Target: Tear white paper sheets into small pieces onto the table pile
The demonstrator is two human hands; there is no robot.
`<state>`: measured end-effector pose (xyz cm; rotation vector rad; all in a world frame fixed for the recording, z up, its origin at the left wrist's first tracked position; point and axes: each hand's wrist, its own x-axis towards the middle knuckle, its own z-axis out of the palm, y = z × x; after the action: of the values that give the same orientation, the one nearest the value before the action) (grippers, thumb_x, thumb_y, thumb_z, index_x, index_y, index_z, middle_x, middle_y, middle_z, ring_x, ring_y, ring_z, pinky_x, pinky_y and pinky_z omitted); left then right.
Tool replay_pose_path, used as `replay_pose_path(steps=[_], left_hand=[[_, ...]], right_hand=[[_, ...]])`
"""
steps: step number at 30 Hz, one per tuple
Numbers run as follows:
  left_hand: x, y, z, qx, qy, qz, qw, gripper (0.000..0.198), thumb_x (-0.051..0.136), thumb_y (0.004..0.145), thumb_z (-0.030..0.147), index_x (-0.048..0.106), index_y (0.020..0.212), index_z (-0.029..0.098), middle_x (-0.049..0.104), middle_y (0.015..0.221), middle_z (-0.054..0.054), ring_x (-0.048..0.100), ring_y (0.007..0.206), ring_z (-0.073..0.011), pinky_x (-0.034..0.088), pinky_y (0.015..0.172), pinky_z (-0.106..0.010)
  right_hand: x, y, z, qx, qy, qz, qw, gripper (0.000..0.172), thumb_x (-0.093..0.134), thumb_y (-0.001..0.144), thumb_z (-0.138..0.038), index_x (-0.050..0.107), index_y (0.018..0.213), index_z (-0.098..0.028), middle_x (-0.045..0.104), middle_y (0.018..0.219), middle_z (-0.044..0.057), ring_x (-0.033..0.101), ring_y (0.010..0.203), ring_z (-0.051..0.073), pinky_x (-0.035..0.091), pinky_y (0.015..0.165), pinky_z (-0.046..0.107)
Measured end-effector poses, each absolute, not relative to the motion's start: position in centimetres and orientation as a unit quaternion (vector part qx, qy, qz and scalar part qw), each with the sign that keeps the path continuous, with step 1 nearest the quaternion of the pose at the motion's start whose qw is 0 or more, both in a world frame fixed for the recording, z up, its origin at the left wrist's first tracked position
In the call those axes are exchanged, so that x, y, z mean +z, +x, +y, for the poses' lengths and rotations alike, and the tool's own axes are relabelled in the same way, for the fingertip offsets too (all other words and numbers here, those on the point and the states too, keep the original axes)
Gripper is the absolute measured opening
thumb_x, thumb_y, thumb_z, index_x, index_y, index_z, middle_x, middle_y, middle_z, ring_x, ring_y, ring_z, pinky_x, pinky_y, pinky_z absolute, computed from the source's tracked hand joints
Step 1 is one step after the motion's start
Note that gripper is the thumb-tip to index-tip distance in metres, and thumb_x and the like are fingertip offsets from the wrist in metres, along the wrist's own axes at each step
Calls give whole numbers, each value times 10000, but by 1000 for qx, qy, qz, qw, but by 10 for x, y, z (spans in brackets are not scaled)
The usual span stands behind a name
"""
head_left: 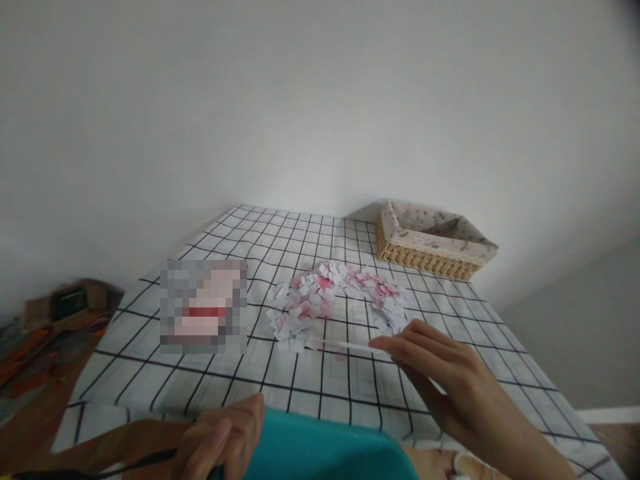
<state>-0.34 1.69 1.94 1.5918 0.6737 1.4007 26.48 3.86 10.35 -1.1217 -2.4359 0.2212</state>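
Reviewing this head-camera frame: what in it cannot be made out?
Head view:
Pixelated patch: mosaic hides what lies on the cloth.
Basket: its near wall hides the bottom inside.
Left hand: cut by the bottom edge; grip unclear.
Teal object: cut off by the bottom edge.
Paper strip pinched by right hand: too thin to read.
Clutter far left: blurred.

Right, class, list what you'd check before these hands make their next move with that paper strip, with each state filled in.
1. Right hand pinches the paper strip: ok.
2. Strip's far end clear of the paper pieces: cannot tell.
3. Pieces gathered on the tablecloth: ok.
4. Basket upright, apart from the pieces: ok.
5. Left hand gripping the thin black thing: cannot tell.
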Motion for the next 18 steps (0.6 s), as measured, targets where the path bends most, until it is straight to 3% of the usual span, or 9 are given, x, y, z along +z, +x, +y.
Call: replay_pose_path(steps=[4,12,18], left_hand=[[17,-3,15,568,622,279,461,601,177,984,323,326,421,173,387,356,22,398,360,-126,417,504,-290],[26,-3,17,552,647,268,453,608,186,989,341,332,424,169,394,366,23,412,364,-126,420,489,-284],[31,-3,17,537,658,288,443,617,208,990,351,334,416,164,408,359,28,430,358,-119,437,499,-276]], right_hand=[[100,261,43,70,-409,-889,195,336,385,895,-44,566,1139,-188,649,851,53,555,772,190,468,605,317],[95,285,31,61,-422,-880,211,366,419,885,-49,556,1169,-235,665,882,39,610,782,160,492,603,258],[88,281,35,76,-452,-857,236,336,405,899,-70,575,1153,-208,646,798,35,597,729,156,497,606,275]])
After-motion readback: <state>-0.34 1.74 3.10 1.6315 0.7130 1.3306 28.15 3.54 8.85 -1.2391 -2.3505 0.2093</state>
